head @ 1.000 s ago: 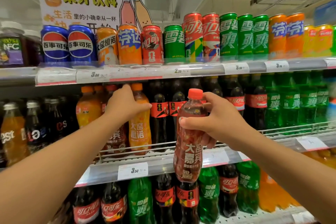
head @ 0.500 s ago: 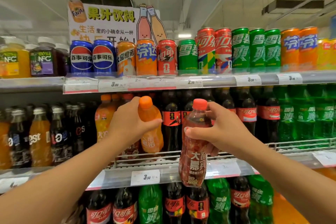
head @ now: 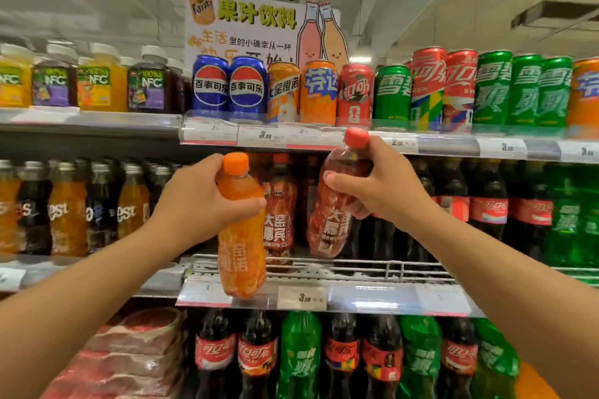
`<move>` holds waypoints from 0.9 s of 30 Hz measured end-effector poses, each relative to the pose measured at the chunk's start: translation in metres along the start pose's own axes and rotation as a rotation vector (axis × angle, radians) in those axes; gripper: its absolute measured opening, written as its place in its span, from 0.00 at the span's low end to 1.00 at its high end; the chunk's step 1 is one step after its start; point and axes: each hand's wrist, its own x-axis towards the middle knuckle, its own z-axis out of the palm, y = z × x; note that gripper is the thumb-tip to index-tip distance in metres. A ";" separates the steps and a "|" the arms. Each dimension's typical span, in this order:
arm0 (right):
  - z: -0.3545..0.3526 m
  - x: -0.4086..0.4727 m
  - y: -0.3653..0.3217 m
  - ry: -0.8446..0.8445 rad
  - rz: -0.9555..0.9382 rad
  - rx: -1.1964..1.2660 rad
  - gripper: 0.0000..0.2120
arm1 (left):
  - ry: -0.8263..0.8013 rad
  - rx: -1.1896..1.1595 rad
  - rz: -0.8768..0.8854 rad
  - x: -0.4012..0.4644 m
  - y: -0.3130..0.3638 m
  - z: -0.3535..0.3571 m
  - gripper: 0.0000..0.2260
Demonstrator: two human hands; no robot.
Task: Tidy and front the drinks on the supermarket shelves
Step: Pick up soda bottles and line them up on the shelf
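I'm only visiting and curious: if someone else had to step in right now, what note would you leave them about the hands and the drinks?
Left hand: grips the orange bottle by its upper body, held out in front of the middle shelf rail.
Right hand: grips the red-brown bottle near its shoulder, tilted, also off the shelf.
On the shelf: a matching red-brown bottle stands between the two held ones, with a dark gap beside it.
Done: both bottles are pulled out.
Left: set each back with its own kind, label forward, at the rail. Likely the red-brown one goes into that gap.
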 end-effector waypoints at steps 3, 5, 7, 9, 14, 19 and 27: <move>0.020 0.006 0.009 0.037 -0.001 -0.059 0.21 | 0.009 0.041 -0.047 -0.009 -0.019 -0.010 0.22; 0.028 0.009 0.016 0.048 -0.003 -0.132 0.22 | 0.013 0.046 -0.063 -0.015 -0.030 -0.016 0.23; 0.035 0.012 0.023 0.027 0.020 -0.148 0.22 | 0.016 0.051 -0.086 -0.019 -0.038 -0.019 0.26; 0.041 0.015 0.029 0.002 0.073 -0.104 0.22 | 0.022 0.047 -0.102 -0.022 -0.044 -0.021 0.28; 0.055 0.030 0.039 -0.067 0.183 -0.151 0.22 | 0.009 0.002 -0.123 -0.026 -0.051 -0.022 0.26; 0.065 0.052 0.043 -0.135 0.316 -0.211 0.18 | -0.009 -0.049 -0.120 -0.029 -0.051 -0.019 0.25; 0.066 0.079 0.036 -0.247 0.569 -0.269 0.23 | -0.005 -0.020 -0.139 -0.023 -0.049 -0.016 0.23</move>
